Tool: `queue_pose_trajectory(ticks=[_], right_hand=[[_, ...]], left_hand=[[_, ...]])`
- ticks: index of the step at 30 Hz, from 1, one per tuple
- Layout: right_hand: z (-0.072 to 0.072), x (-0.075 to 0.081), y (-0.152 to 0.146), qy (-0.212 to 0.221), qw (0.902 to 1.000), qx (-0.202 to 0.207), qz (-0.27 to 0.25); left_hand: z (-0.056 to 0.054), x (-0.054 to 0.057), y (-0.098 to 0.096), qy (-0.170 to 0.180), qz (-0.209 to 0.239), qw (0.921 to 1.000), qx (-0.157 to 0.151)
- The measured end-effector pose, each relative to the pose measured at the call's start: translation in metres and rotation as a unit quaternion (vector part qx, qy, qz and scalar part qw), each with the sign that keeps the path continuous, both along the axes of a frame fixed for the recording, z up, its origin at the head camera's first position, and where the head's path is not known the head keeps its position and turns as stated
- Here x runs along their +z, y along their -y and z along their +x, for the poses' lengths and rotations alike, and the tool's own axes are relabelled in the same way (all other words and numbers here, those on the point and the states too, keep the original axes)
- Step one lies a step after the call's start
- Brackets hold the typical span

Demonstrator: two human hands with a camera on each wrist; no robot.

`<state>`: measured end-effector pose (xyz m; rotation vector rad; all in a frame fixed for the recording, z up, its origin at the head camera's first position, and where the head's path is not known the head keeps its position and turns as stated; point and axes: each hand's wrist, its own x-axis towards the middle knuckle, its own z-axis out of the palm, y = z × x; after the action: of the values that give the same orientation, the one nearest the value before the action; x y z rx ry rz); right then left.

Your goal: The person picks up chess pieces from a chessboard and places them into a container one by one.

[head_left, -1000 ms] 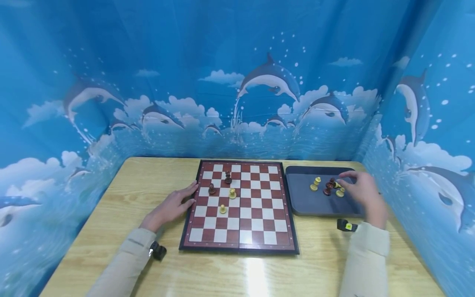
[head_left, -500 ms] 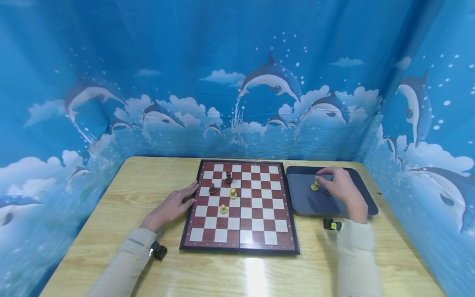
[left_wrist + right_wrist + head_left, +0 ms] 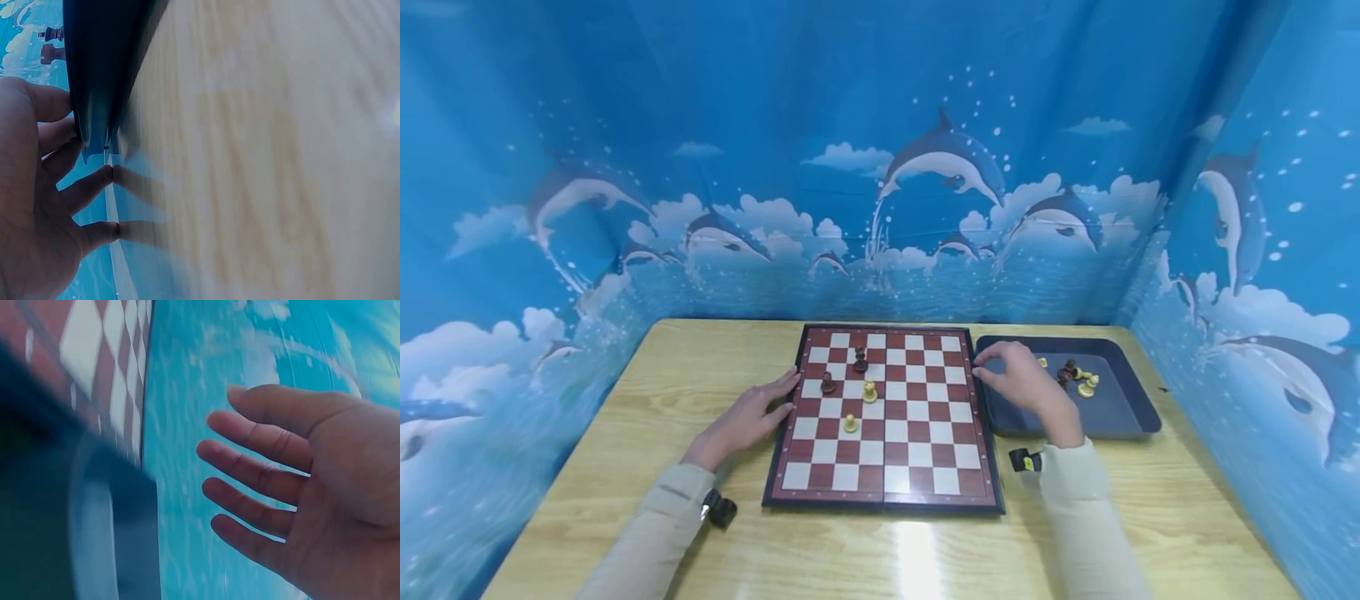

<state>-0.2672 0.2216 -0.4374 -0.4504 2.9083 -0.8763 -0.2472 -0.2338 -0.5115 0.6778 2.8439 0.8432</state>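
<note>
The fingers of the right hand point(image 3: 1018, 379) are standing apart and holding nothing, hovering by the right edge of the chessboard point(image 3: 936, 457) at mid-frame. The left hand point(image 3: 747, 421) is resting its spread fingers against the opposite edge. Two dark chessmen point(image 3: 828, 383), a light chessman point(image 3: 869, 392) and a light pawn point(image 3: 851, 423) are standing left of the board's fold. At the frame's right, the gray tray point(image 3: 1122, 402) is holding more pieces point(image 3: 1087, 386). The work is apparently sitting partway, pieces being split between both; which way they are going is unclear.

white glare streaks the table point(image 3: 805, 554) in the bright head view, while both wrist views are dimmer and softer.
</note>
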Motion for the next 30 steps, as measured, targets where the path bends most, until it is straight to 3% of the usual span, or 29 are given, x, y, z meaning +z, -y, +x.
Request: queue_pose_trajectory(ticks=[10,22,30], right_hand=[[-0.002,-0.015,0.06,0.039,0.9889,0.128,-0.065],[-0.013,-0.021,0.101,0.086,0.9797,0.164,-0.075],[-0.02,-0.028,0.117,0.09,0.9704,0.201,-0.1]], left_hand=[[0.0,-0.003,0.001,-0.008,-0.002,1.0,-0.002],[-0.001,0.002,0.005,-0.005,0.006,0.9999,0.014],[-0.001,-0.003,0.001,-0.008,0.008,0.9999,0.003]])
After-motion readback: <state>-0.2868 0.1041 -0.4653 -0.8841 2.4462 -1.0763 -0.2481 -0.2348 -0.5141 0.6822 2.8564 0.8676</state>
